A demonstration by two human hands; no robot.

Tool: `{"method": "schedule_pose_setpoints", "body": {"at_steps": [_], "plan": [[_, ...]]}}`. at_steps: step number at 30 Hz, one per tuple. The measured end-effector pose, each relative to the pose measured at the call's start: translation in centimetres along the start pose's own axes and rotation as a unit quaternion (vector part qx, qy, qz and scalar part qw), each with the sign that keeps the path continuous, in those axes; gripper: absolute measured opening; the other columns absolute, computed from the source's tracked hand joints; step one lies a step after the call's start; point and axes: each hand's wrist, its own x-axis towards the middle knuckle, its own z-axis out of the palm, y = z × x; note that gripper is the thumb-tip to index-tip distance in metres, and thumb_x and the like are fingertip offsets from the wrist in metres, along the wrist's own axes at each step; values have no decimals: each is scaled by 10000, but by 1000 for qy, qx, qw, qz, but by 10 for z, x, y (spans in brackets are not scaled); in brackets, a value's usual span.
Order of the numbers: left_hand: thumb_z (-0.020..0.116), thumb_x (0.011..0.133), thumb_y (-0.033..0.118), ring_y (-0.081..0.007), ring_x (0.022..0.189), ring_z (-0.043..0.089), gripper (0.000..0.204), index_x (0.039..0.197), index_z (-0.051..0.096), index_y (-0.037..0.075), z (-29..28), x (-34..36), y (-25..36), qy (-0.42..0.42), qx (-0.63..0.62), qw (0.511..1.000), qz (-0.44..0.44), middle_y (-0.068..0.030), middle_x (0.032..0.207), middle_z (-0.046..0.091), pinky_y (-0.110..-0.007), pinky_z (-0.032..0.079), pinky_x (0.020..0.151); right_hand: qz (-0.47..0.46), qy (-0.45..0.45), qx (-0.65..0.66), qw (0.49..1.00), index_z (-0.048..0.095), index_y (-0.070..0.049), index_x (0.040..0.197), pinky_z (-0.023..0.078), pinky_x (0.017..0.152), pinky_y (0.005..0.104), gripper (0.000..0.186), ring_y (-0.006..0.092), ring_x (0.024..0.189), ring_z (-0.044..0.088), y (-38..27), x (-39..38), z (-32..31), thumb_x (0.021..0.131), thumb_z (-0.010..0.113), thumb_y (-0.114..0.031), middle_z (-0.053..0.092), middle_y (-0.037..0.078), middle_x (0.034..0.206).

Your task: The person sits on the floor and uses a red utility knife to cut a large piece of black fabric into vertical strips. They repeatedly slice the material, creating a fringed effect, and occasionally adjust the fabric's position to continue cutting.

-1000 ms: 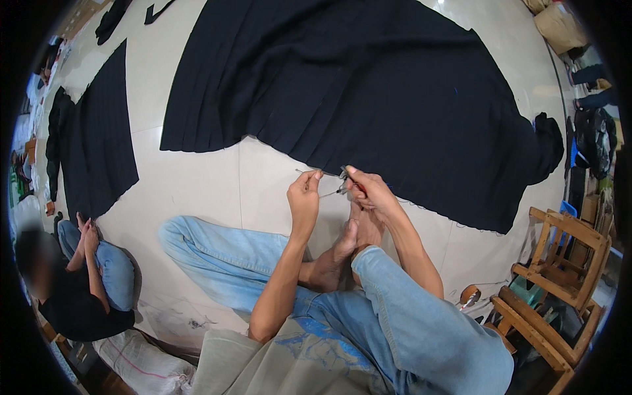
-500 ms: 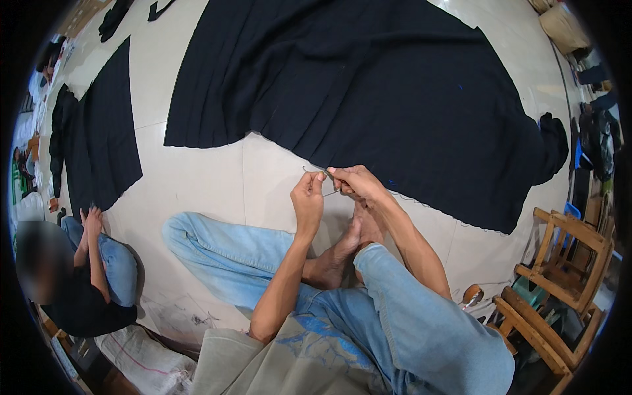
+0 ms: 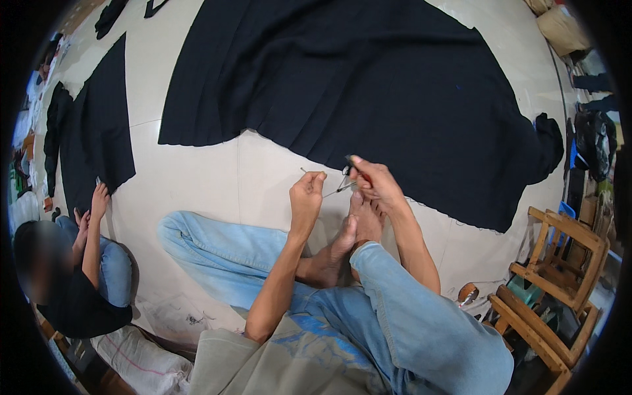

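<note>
Left hand (image 3: 307,197) pinches a thin rod (image 3: 303,170), right hand (image 3: 380,187), gripping a red tool (image 3: 366,176), pulls away, seemingly opening room between!

The large black cloth (image 3: 395,99) looks matt and woven, its lower edge rough with frayed threads. The floor (image 3: 191,178) is of smooth, glossy tile. The frames (image 3: 546,287) are of bare wood, the black bag (image 3: 594,135) of shiny plastic.
</note>
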Motion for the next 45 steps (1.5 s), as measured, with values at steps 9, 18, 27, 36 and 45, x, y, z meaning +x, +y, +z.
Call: {"method": "schedule_pose_setpoints", "body": {"at_steps": [9,18,27,36,45], "plan": [[766,870,273,-191,609,636,301,972,733,-8,52,7,33,-44,240,966,-83,-127,692,702,-335,491,593,-36,81,56,994,743,-39,965,472,637,311,301,154,753,604,7,-47,-45,952,673,-332,683,59,836],[663,900,219,-346,608,672,210,841,658,17,48,-16,5,-24,249,967,41,-186,660,673,-430,499,588,-34,85,64,994,743,-37,959,478,649,324,312,174,757,613,31,-46,-37,949,667,-340,686,73,833],[621,862,183,-422,639,655,171,805,576,28,42,-21,6,-14,333,940,73,-190,655,663,-512,502,615,-37,73,29,996,743,-35,952,484,661,338,324,194,760,622,37,-35,-22,946,661,-349,689,88,830],[625,853,135,-362,584,644,143,794,561,22,31,-11,6,13,234,969,79,-157,615,632,-468,487,574,-22,49,-18,998,743,-34,946,490,673,351,335,214,764,631,36,-17,-14,943,655,-357,691,103,828],[615,850,46,-93,510,476,122,756,549,4,28,-14,7,-62,100,991,62,-31,568,536,-293,378,481,6,12,-61,998,743,-32,939,496,685,364,347,235,768,640,28,3,-21,940,649,-366,694,117,825]]}}
